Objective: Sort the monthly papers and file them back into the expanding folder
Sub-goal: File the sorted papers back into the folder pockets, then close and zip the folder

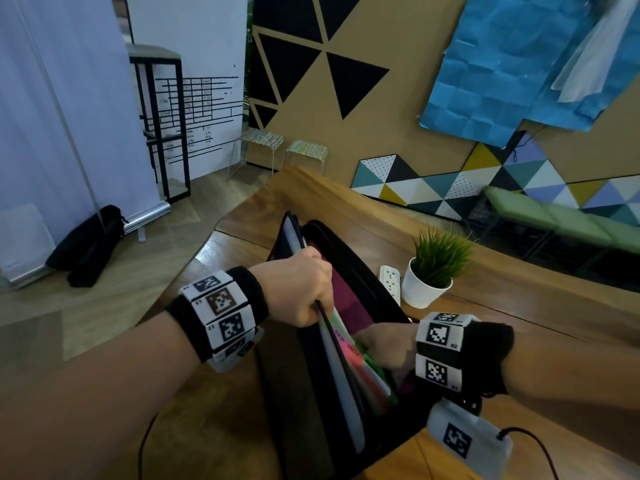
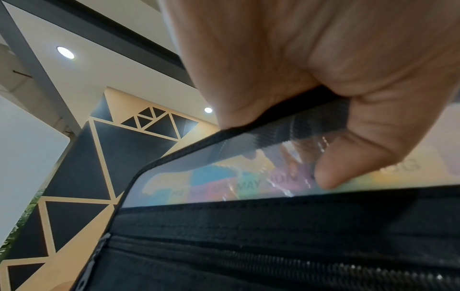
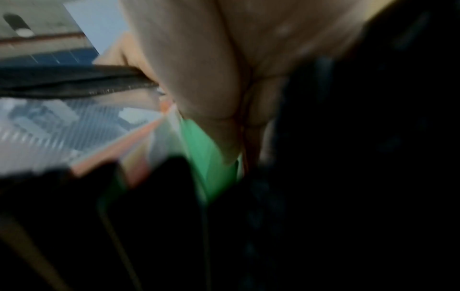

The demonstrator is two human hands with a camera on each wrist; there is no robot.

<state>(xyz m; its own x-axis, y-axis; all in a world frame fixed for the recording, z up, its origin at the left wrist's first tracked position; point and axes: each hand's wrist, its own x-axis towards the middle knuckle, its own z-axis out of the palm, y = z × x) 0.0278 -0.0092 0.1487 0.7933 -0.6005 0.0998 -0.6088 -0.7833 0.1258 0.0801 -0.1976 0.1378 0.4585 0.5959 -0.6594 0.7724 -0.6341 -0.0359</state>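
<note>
I see the expanding folder (image 1: 346, 306) standing open on the counter (image 1: 519, 306). My left hand (image 1: 298, 289) pinches its translucent front flap (image 2: 224, 173), pulled away to expose the month-tabbed dividers (image 1: 349, 351). My right hand (image 1: 388, 348) reaches inside the folder, grip unclear.

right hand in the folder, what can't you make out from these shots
- Right hand fingertips: head view, buried among the coloured papers in the expanding folder.
- Its grip: right wrist view, blurred and dark.
- Month tabs under the left hand: left wrist view, hazy behind the translucent cover.
</note>
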